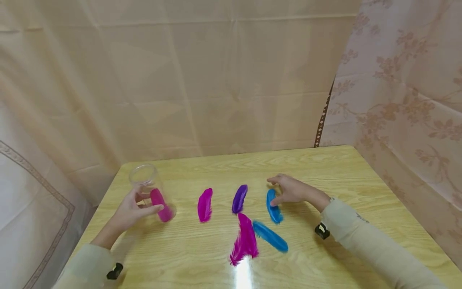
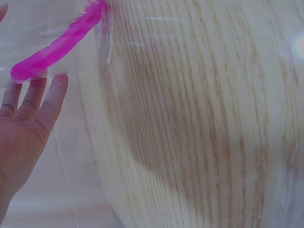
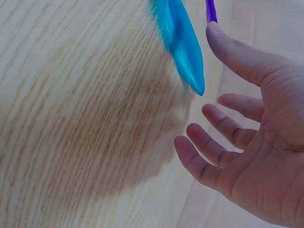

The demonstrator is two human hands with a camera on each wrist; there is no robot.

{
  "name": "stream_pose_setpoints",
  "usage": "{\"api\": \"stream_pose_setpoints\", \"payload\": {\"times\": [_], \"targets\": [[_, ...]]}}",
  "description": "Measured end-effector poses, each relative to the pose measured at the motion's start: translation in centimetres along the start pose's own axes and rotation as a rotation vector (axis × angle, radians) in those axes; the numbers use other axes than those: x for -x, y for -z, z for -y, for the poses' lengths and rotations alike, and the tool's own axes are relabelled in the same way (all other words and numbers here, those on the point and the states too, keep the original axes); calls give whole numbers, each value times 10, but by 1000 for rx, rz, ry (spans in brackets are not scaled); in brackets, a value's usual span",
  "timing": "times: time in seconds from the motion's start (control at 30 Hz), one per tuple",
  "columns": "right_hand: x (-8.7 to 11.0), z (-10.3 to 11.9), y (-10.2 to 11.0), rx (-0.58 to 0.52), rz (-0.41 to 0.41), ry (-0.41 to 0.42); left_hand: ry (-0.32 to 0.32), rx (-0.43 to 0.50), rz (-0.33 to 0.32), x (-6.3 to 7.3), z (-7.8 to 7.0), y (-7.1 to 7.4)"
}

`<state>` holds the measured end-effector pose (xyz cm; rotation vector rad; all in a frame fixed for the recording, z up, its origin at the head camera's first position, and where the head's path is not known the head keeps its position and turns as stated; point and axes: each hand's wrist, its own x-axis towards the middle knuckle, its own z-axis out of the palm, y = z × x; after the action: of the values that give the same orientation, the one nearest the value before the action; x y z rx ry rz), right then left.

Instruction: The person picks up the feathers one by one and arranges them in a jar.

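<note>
A clear cylindrical jar (image 1: pixel 142 175) stands tilted at the table's left side with a pink feather (image 1: pixel 161 205) inside. My left hand (image 1: pixel 134 208) grips it, thumb on the near side and fingers behind. In the left wrist view the fingertips (image 2: pixel 58 81) meet the clear wall close to the pink feather (image 2: pixel 57 50). Over an upper blue feather (image 1: pixel 275 208) hovers my right hand (image 1: pixel 290 189), its thumb overlapping the feather in the head view. The right wrist view has that hand (image 3: pixel 242 133) with fingers spread and nothing between them, beside the blue feather (image 3: pixel 185 47).
A pink feather (image 1: pixel 205 205) and a purple feather (image 1: pixel 239 199) lie in a row on the wooden table (image 1: pixel 195 257). Nearer the front are a fluffy pink feather (image 1: pixel 246 237) and another blue feather (image 1: pixel 270 236). Curtains (image 1: pixel 216 80) hang behind and at both sides.
</note>
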<state>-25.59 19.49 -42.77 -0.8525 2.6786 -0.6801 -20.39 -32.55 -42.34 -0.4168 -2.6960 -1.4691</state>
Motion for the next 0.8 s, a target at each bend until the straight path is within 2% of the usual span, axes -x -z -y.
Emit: {"api": "stream_pose_setpoints", "payload": {"times": [0.33, 0.8], "targets": [[-6, 4, -6, 12, 38, -123, -3, 17, 13, 0, 1, 0], [-10, 6, -10, 56, 64, -161, 21, 18, 14, 0, 0, 1]]}}
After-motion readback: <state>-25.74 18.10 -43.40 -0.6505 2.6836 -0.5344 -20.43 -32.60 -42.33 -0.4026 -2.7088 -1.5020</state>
